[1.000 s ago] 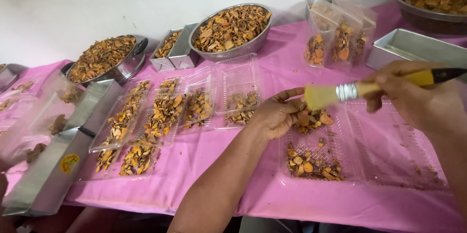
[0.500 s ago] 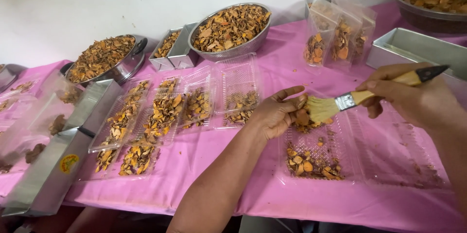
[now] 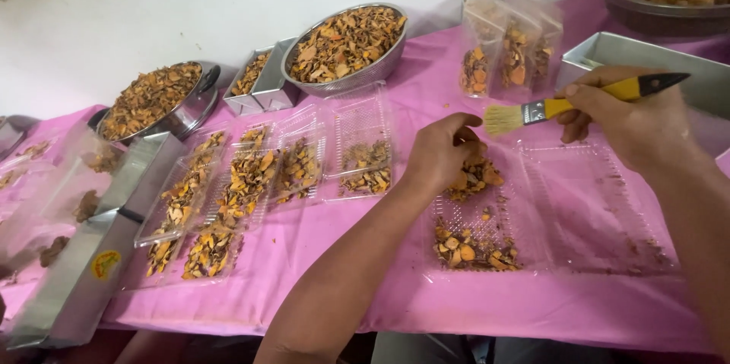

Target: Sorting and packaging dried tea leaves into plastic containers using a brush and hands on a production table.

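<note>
Far left: a long steel tray [image 3: 72,288] lies along the edge of the pink table cover [image 3: 319,257]. Behind it, a steel pan [image 3: 163,102] heaped with dried orange-brown chips. Next right, a row of clear plastic trays [image 3: 258,182], each partly filled with the same chips. Behind those, small steel tins [image 3: 258,83] and a big steel bowl [image 3: 346,45], also full.

Centre: my left hand [image 3: 441,155] is cupped, fingers curled down over a small pile of chips [image 3: 475,178] at the far end of an open clear tray [image 3: 475,219]; more chips lie at its near end.

Right: my right hand [image 3: 627,121] is closed around the yellow handle of a paintbrush [image 3: 566,106], bristles pointing left, hovering just above the chip pile near my left fingers. Behind, upright clear packs [image 3: 509,52] of chips.
</note>
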